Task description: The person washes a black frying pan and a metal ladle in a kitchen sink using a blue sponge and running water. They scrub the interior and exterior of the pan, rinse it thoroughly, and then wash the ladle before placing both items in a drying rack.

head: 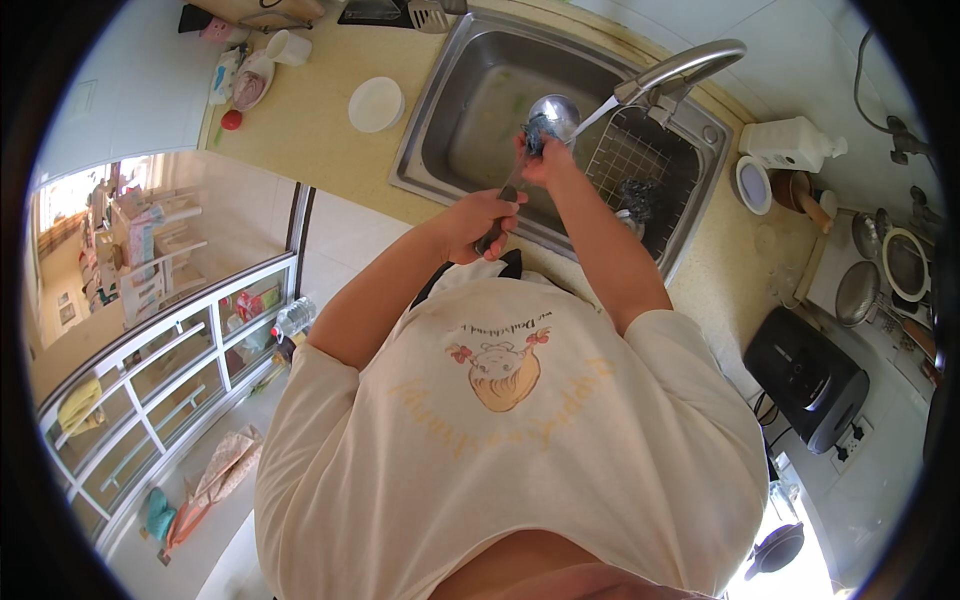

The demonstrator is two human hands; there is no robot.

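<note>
My left hand (pixel 480 225) is closed around the dark handle of a metal ladle (pixel 555 114). The ladle's rounded steel bowl points away from me over the sink (pixel 411 150). My right hand (pixel 547 161) grips a bluish-grey mesh scrubber (pixel 537 138) against the neck of the ladle, just below the bowl. Water runs from the curved faucet (pixel 675 64) beside the bowl and my right hand. In the right part of the sink lies a wire rack (pixel 626 146), with another dark scrubber (pixel 637 196) on it.
A white bowl (pixel 376 105) and a white cup (pixel 289 48) stand on the counter at left. On the right are a white pump bottle (pixel 784 144), a small round dish (pixel 752 185) and a black appliance (pixel 806 379). Strainers (pixel 857 292) hang on the right wall.
</note>
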